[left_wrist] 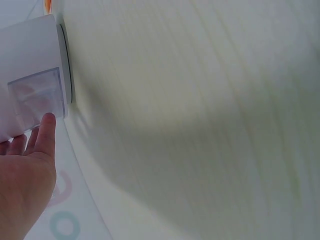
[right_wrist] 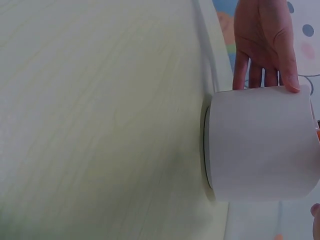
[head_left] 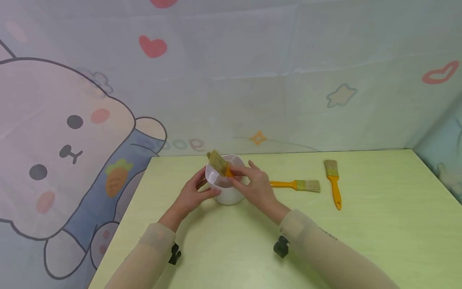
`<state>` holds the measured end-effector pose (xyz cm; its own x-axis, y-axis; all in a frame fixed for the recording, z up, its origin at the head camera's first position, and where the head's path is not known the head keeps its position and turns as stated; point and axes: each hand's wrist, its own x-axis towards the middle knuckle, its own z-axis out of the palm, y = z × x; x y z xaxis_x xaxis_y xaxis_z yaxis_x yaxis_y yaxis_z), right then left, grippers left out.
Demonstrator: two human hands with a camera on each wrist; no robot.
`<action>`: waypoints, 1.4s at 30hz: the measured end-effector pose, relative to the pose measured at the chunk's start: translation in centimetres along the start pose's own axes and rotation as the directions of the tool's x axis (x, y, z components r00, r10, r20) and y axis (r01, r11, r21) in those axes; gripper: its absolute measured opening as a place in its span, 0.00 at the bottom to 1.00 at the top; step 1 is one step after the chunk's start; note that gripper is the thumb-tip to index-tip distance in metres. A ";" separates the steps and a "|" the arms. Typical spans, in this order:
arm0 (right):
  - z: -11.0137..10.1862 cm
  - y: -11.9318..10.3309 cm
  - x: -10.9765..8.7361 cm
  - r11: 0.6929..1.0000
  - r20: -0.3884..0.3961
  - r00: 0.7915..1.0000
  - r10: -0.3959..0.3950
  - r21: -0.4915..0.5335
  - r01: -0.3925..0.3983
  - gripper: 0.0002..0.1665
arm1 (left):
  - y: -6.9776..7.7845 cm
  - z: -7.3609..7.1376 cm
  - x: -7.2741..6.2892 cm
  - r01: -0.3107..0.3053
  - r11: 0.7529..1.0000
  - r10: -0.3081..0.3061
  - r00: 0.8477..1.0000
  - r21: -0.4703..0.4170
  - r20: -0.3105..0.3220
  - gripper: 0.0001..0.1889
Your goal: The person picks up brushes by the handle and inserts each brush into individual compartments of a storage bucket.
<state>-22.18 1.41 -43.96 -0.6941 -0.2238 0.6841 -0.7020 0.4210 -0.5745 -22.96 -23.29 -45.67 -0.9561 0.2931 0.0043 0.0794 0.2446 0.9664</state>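
Note:
A white round holder [head_left: 230, 196], its inside split by dividers, stands on the table in the head view. My left hand [head_left: 191, 196] holds its left side, thumb at the near rim and fingers behind. In the left wrist view those fingers touch the wall of the holder [left_wrist: 35, 47] beside a clear window [left_wrist: 37, 97]. Over the opening, my right hand [head_left: 257, 185] pinches the orange handle of a paintbrush [head_left: 217, 162]; its bristles point up and left. The handle's lower end is hidden. A bristle tip behind it may belong to another brush.
Right of the holder, a paintbrush [head_left: 306, 185] lies sideways on the pale yellow table [head_left: 379, 224], its handle end hidden by my right hand. Farther right lies another paintbrush [head_left: 333, 172], bristles away from me. A printed cloth [head_left: 231, 80] hangs behind the table.

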 end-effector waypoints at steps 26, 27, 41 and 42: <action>0.0 -0.4 0.2 1.000 0.056 0.998 -0.001 -0.017 0.002 0.28 | 0.0 0.3 -0.4 -0.013 1.000 0.013 1.000 0.000 -0.022 0.47; -0.2 -0.5 0.3 1.000 0.058 0.998 -0.008 -0.014 0.008 0.28 | 0.0 0.3 -0.4 -0.018 1.000 0.018 1.000 0.001 -0.022 0.46; -2.7 0.2 0.4 0.998 0.005 1.000 -0.026 -0.062 0.027 0.22 | -0.2 0.8 -0.7 -0.021 1.000 0.021 0.997 0.001 -0.069 0.45; -2.9 0.2 0.4 0.998 0.007 1.000 -0.022 -0.067 0.023 0.23 | -0.2 0.9 -0.7 -0.018 1.000 0.018 0.997 -0.002 -0.075 0.45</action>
<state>-22.15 3.94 -42.45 -0.6793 -0.2395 0.6937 -0.7054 0.4736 -0.5273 -22.06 -22.77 -46.11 -0.9730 0.2272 0.0410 0.0962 0.2375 0.9666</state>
